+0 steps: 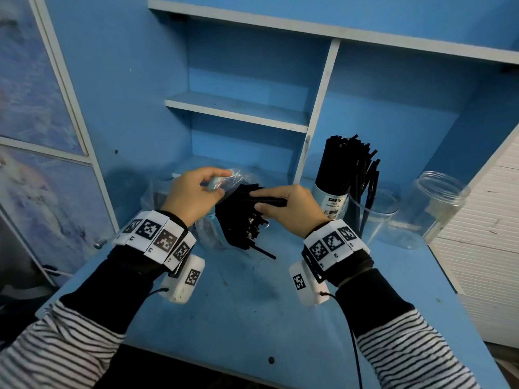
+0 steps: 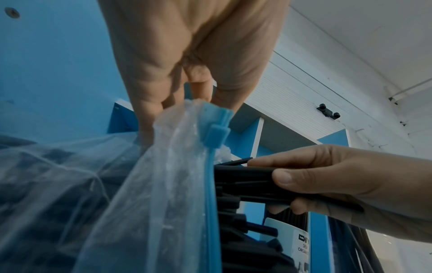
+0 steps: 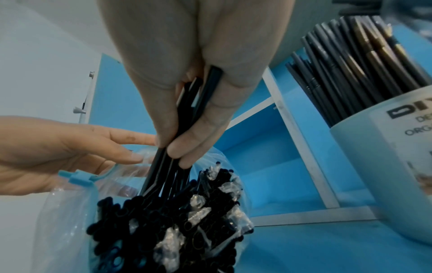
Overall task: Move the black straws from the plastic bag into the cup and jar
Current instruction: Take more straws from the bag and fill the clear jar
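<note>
A clear plastic bag [image 1: 207, 228] with a blue zip strip [image 2: 210, 184] lies on the blue desk, full of black straws [image 1: 238, 220]. My left hand [image 1: 193, 192] pinches the bag's top edge by the blue slider [image 2: 218, 135] and holds it up. My right hand [image 1: 286, 206] grips a small bunch of straws [image 3: 184, 118] at the bag's mouth, their lower ends still among the rest. A pale cup [image 1: 331, 200] labelled DIY stands to the right, packed with upright straws [image 1: 348, 164]. A clear jar [image 1: 373, 217] beside it holds a few straws.
A second clear jar [image 1: 438, 206] stands further right near a white slatted wall [image 1: 483, 234]. One loose straw [image 1: 264, 252] lies on the desk [image 1: 252, 304] below the bag. Shelves [image 1: 236, 108] rise behind the work area.
</note>
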The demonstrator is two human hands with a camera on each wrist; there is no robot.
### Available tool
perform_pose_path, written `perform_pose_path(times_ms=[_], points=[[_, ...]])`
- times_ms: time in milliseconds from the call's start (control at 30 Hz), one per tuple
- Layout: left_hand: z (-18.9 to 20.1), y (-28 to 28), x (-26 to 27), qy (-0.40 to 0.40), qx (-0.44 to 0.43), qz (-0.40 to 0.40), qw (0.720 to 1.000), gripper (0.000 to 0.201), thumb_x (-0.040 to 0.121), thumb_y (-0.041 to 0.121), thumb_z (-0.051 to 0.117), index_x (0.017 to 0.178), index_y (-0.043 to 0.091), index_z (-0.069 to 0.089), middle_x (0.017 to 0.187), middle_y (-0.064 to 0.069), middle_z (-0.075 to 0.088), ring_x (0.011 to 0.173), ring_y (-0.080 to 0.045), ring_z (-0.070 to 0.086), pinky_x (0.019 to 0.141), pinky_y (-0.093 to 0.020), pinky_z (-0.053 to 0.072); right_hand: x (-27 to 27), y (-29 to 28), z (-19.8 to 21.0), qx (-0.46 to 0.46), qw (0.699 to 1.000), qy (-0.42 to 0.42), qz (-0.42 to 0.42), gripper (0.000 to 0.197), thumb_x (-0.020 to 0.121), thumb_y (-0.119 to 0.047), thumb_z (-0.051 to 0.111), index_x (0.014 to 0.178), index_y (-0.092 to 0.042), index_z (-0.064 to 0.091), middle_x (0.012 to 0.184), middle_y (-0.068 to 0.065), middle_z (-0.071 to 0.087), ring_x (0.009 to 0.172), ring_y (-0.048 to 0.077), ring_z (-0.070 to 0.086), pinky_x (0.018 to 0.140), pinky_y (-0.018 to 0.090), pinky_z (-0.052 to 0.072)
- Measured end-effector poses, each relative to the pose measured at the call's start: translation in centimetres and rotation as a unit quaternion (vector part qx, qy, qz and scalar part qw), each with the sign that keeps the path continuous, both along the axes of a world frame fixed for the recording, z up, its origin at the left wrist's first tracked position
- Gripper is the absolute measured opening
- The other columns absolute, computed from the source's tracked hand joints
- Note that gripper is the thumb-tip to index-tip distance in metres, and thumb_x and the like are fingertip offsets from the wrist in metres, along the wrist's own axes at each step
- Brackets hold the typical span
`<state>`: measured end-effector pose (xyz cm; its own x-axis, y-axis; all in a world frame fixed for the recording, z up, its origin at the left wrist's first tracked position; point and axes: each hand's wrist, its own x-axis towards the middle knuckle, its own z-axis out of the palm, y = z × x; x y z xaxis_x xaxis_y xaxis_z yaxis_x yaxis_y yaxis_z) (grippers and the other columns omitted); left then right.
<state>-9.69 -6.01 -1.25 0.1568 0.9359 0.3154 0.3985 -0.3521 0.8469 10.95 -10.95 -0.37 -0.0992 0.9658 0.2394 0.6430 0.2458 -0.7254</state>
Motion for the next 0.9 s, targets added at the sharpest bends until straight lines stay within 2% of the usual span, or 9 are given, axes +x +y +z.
perform_pose_path(times_ms=[67, 133, 267, 400, 500, 600, 700, 800, 900], points=[[0.0, 0.0, 0.3, 0.004, 0.005, -0.004, 1.0, 0.037, 0.086, 0.004, 0.067, 0.113, 0.03, 0.068, 0.118, 0.015, 0.059, 0.108, -0.002, 0.053, 0.091, -0.017, 0.039, 0.1, -0.1, -0.2, 0.013, 1.0, 0.006, -0.017, 0.027, 0.087, -0.021, 0.07, 0.114, -0.027, 0.071, 0.11, -0.008, 0.071, 0.095, -0.001, 0.066, 0.088, 0.01, 0.049], [-0.1, 0.0, 0.5, 0.016, 0.009, -0.007, 1.0, 0.038, 0.086, 0.004, 0.067, 0.114, 0.029, 0.067, 0.118, 0.015, 0.058, 0.111, -0.003, 0.052, 0.094, -0.019, 0.037, 0.1, -0.2, -0.4, 0.014, 1.0, 0.013, -0.025, 0.027, 0.087, -0.021, 0.07, 0.114, -0.026, 0.071, 0.112, -0.007, 0.071, 0.102, 0.002, 0.064, 0.093, 0.015, 0.048], [-0.2, -0.1, 0.3, 0.033, 0.016, -0.005, 0.999, 0.039, 0.086, 0.004, 0.066, 0.114, 0.032, 0.066, 0.123, 0.012, 0.059, 0.112, -0.003, 0.051, 0.097, -0.022, 0.038, 0.5, -0.6, -0.4, 0.013, 0.999, 0.02, -0.029, 0.027, 0.087, -0.021, 0.07, 0.113, -0.025, 0.071, 0.11, -0.006, 0.072, 0.099, 0.001, 0.065, 0.087, 0.006, 0.046], [-0.5, -0.4, 0.2, 0.064, 0.045, 0.017, 0.997, 0.039, 0.085, 0.006, 0.068, 0.113, 0.032, 0.065, 0.121, 0.005, 0.06, 0.108, -0.008, 0.055, 0.092, -0.019, 0.038, 1.4, -1.1, -0.1, 0.002, 0.999, 0.014, -0.029, 0.027, 0.086, -0.024, 0.071, 0.113, -0.028, 0.071, 0.108, -0.008, 0.072, 0.101, 0.002, 0.064, 0.094, 0.019, 0.048], [0.1, -1.4, 1.0, 0.103, 0.129, 0.034, 0.986, 0.042, 0.082, 0.005, 0.068, 0.119, 0.024, 0.064, 0.12, 0.004, 0.057, 0.107, -0.005, 0.051, 0.094, -0.012, 0.031, 2.3, -1.7, 0.1, 0.003, 0.999, 0.014, -0.029, 0.027, 0.086, -0.022, 0.072, 0.113, -0.026, 0.071, 0.105, -0.006, 0.073, 0.096, 0.004, 0.066, 0.091, 0.02, 0.049], [0.6, -2.1, 2.8, 0.162, 0.148, -0.049, 0.974, 0.056, 0.079, 0.013, 0.071, 0.131, 0.025, 0.055, 0.13, 0.009, 0.052, 0.117, -0.003, 0.045, 0.104, -0.018, 0.03, 3.1, -2.2, 0.2, 0.004, 1.0, 0.005, -0.027, 0.027, 0.085, -0.02, 0.072, 0.111, -0.025, 0.072, 0.096, -0.009, 0.073, 0.084, -0.005, 0.063, 0.08, 0.013, 0.047], [0.4, -1.6, 4.9, 0.301, 0.133, -0.098, 0.939, 0.075, 0.074, 0.033, 0.073, 0.141, 0.032, 0.039, 0.143, 0.009, 0.044, 0.132, -0.015, 0.042, 0.111, -0.039, 0.034, 3.7, -2.8, 0.4, 0.003, 1.0, 0.003, -0.023, 0.027, 0.085, -0.017, 0.072, 0.111, -0.023, 0.073, 0.085, -0.012, 0.069, 0.067, -0.012, 0.058, 0.066, 0.004, 0.039], [0.6, -1.0, 6.8, 0.408, 0.164, -0.089, 0.894, 0.074, 0.077, 0.034, 0.071, 0.143, 0.026, 0.038, 0.143, 0.004, 0.047, 0.132, -0.019, 0.044, 0.109, -0.033, 0.029, 4.1, -3.5, 0.6, 0.002, 1.0, 0.002, -0.016, 0.027, 0.086, -0.015, 0.071, 0.112, -0.022, 0.073, 0.086, -0.01, 0.07, 0.063, -0.012, 0.056, 0.062, 0.004, 0.04], [0.4, -0.6, 8.0, 0.459, 0.238, -0.051, 0.854, 0.053, 0.078, 0.035, 0.068, 0.128, 0.028, 0.052, 0.123, 0.005, 0.06, 0.116, -0.02, 0.054, 0.099, -0.032, 0.036, 4.7, -4.1, 0.9, 0.01, 1.0, 0.002, -0.012, 0.028, 0.085, -0.013, 0.071, 0.112, -0.02, 0.073, 0.09, -0.006, 0.072, 0.062, -0.012, 0.056, 0.062, 0.004, 0.04]])
